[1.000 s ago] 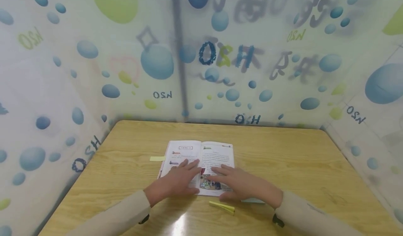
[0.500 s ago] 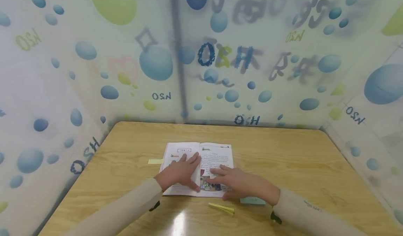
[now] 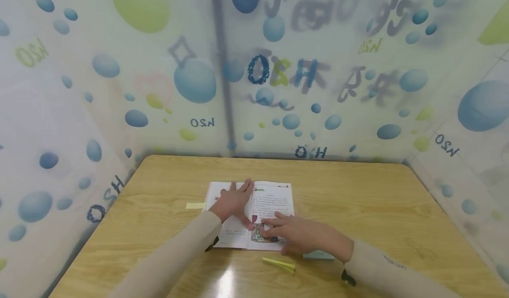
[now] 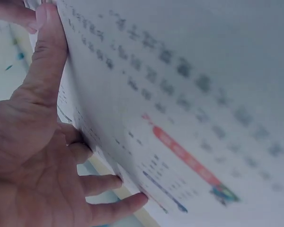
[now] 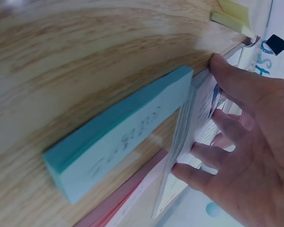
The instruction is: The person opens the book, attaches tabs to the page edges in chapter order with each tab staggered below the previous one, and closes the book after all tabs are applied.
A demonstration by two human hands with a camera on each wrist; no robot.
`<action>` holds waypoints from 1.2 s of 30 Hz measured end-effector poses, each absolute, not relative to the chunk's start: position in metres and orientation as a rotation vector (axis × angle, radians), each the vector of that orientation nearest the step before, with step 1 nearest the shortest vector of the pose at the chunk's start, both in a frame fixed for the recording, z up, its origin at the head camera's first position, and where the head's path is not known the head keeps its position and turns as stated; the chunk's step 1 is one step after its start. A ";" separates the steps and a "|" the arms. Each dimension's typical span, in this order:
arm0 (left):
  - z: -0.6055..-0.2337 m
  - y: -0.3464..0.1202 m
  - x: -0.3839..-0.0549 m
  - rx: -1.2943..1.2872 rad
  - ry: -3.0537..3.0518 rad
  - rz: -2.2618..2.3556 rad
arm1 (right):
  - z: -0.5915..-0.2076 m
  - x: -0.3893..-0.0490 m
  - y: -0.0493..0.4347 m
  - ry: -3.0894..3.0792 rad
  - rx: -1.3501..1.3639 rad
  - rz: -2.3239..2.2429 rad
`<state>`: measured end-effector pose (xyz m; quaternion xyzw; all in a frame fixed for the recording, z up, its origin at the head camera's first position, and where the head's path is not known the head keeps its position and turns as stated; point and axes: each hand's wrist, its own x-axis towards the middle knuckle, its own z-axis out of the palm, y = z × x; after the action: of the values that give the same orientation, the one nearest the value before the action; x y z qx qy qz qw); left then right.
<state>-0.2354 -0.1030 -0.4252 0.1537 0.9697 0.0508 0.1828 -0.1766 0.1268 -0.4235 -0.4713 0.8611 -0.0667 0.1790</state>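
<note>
An open book [image 3: 274, 201] with printed text and a colour picture lies flat on the table. My left hand [image 3: 234, 201] rests spread on its left page, fingers near the centre fold. In the left wrist view the fingertips and thumb of the left hand [image 4: 38, 161] touch the printed page [image 4: 180, 109]. Across the lower right page lies my right hand [image 3: 302, 235], fingers lightly bent over the picture and thumb at the bottom edge. The right wrist view shows the fingertips of the right hand [image 5: 246, 127] on the book's edge, holding it down.
A light blue sticky-note pad [image 5: 123, 132] with handwriting lies beside the book, partly under the right hand in the head view. Nearer the front is a yellow sticky-note pad [image 3: 279, 265]. A pale yellow tab [image 3: 195, 205] sticks out at the book's left. The wooden table [image 3: 377, 201] meets patterned walls.
My left hand has slid up and rightward over the left page toward the fold, uncovering the lower part of the page. The right hand stays almost in place.
</note>
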 end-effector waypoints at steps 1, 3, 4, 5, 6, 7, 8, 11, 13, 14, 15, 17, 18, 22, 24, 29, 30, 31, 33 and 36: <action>-0.425 -0.104 -0.234 0.435 2.736 0.138 | -0.424 -0.176 0.127 2.434 -1.332 -0.192; -0.426 -0.105 -0.230 0.440 2.729 0.128 | -0.426 -0.176 0.126 2.434 -1.335 -0.199; -0.426 -0.105 -0.227 0.454 2.727 0.114 | -0.427 -0.176 0.126 2.436 -1.336 -0.202; -0.426 -0.106 -0.225 0.469 2.724 0.093 | -0.428 -0.175 0.125 2.438 -1.335 -0.204; -0.426 -0.107 -0.222 0.485 2.720 0.080 | -0.429 -0.175 0.125 2.444 -1.337 -0.200; -0.426 -0.107 -0.219 0.505 2.718 0.063 | -0.430 -0.175 0.125 2.449 -1.330 -0.198; -0.426 -0.108 -0.216 0.522 2.716 0.052 | -0.431 -0.175 0.124 2.458 -1.323 -0.195; -0.425 -0.109 -0.205 0.557 2.716 0.025 | -0.435 -0.175 0.123 2.485 -1.299 -0.187; -0.423 -0.110 -0.197 0.558 2.713 0.034 | -0.437 -0.176 0.121 2.497 -1.268 -0.187; -0.423 -0.110 -0.193 0.559 2.712 0.038 | -0.438 -0.177 0.119 2.506 -1.259 -0.181; -0.422 -0.110 -0.190 0.560 2.710 0.039 | -0.439 -0.178 0.118 2.515 -1.251 -0.174; -0.421 -0.109 -0.184 0.572 2.709 0.034 | -0.438 -0.179 0.116 2.533 -1.231 -0.156; -0.420 -0.109 -0.181 0.585 2.710 0.030 | -0.438 -0.180 0.116 2.542 -1.218 -0.149; -0.417 -0.111 -0.168 0.662 2.720 0.039 | -0.436 -0.181 0.117 2.558 -1.174 -0.155; -0.417 -0.112 -0.163 0.712 2.730 0.063 | -0.435 -0.182 0.118 2.555 -1.154 -0.172; -0.417 -0.113 -0.155 0.783 2.735 0.044 | -0.433 -0.182 0.121 2.548 -1.158 -0.196; -0.416 -0.112 -0.155 0.793 2.738 0.029 | -0.433 -0.183 0.121 2.549 -1.161 -0.193; -0.416 -0.112 -0.154 0.802 2.738 0.015 | -0.433 -0.183 0.120 2.549 -1.160 -0.196; -0.415 -0.111 -0.151 0.840 2.746 -0.014 | -0.433 -0.182 0.120 2.546 -1.164 -0.200; -0.414 -0.113 -0.147 0.961 2.761 -0.060 | -0.432 -0.182 0.119 2.543 -1.172 -0.200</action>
<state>-0.1471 -0.1134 -0.4139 0.3267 0.9387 -0.0205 0.1084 -0.1818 0.1189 -0.4317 -0.4118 0.8932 -0.0702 0.1665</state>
